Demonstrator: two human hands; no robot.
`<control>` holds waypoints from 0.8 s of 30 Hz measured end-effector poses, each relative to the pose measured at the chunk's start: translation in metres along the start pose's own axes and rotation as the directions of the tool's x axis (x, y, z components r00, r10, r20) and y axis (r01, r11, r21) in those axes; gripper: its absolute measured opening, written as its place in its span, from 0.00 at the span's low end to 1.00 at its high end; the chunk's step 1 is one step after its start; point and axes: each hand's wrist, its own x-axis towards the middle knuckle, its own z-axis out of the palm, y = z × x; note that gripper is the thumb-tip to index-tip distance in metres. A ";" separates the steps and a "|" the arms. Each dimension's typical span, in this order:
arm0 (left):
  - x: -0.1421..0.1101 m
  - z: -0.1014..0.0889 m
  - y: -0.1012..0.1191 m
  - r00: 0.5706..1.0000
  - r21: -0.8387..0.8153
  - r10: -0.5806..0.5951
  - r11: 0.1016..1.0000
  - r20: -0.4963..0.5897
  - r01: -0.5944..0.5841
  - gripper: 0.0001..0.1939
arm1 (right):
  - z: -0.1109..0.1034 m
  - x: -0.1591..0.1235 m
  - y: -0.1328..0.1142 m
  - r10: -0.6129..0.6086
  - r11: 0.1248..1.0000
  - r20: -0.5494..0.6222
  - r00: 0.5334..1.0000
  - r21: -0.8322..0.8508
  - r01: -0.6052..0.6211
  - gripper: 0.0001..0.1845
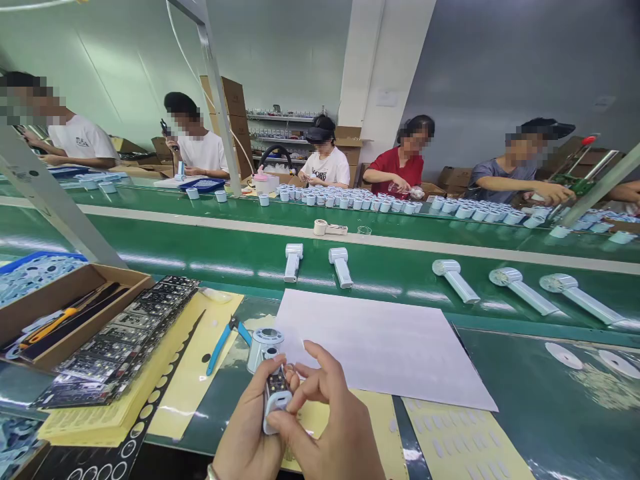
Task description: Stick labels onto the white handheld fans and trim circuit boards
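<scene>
Belt (240, 247), green: five pale-blue fans (341, 267) lying unfenced; one might roll or be knocked, I judge, should the belt start or a sleeve catch it.

Panels (120, 333), circuit-bearing, overlapping on yellow sheets (90, 420): liable to slide if the left arm sweeps sideways.

Cutters (220, 350), blue-handled, just beside a fan head (265, 343): could scuff its shell if either is nudged.

Handle (274, 405), pale blue, one: held low over the bench, before the person, with an uncovered board (277, 381) along it. Hands together, both on it: the left hand (250, 427) wraps its side, the right hand (333, 427) pinches the near end. It could slip if the left grip slackens; the board could shift or chip under uneven pressure from the right fingertips. Whether it joins the fan head behind, I cannot tell.

Containers, as seen from where I stand:

Carton (131, 279), brown, shallow: orange-handled tool (50, 328), dark strip (75, 323), smaller pieces beneath, not made out.

Tray (65, 254), blue, behind the carton: heaped pale-blue parts (40, 277).

Dish (364, 231), clear, beyond the fans: contents too small to tell.
</scene>
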 end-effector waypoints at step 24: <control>0.020 -0.068 0.014 0.956 0.685 0.176 0.668 0.235 -0.291 0.23 | -0.023 -0.020 0.078 -0.104 0.909 0.132 0.986 -0.390 0.148 0.10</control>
